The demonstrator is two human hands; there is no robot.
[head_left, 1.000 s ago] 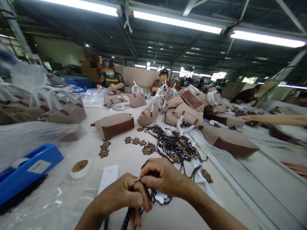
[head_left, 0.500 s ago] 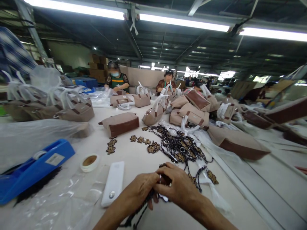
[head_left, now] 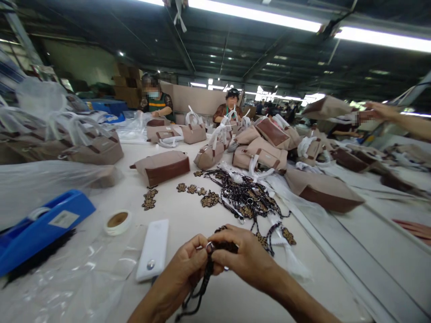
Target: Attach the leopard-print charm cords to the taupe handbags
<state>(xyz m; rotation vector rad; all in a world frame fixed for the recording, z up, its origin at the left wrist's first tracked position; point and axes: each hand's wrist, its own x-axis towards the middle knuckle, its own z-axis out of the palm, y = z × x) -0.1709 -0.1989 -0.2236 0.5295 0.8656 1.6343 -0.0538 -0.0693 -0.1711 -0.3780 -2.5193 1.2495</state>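
Note:
My left hand (head_left: 183, 269) and my right hand (head_left: 244, 258) are pinched together low in the middle of the view. Both are closed on a black braided cord with a small metal ring (head_left: 209, 247) at its top. The cord hangs down between my hands toward the table. Just beyond my fingers lies a tangled pile of black cords and rings (head_left: 247, 199). Several leopard-print flower charms (head_left: 209, 200) lie to its left.
A white flat device (head_left: 153, 249), a tape roll (head_left: 116, 222) and a blue tape dispenser (head_left: 43, 226) lie at the left on clear plastic. Tan-and-brown handbags (head_left: 161, 167) are piled across the table. Two people sit at the far end; another person's arm (head_left: 400, 119) holds a bag at the right.
My hands stay pinched on the cord and ring, shifting slightly. At the right, another person's arm has lifted a bag up off the table.

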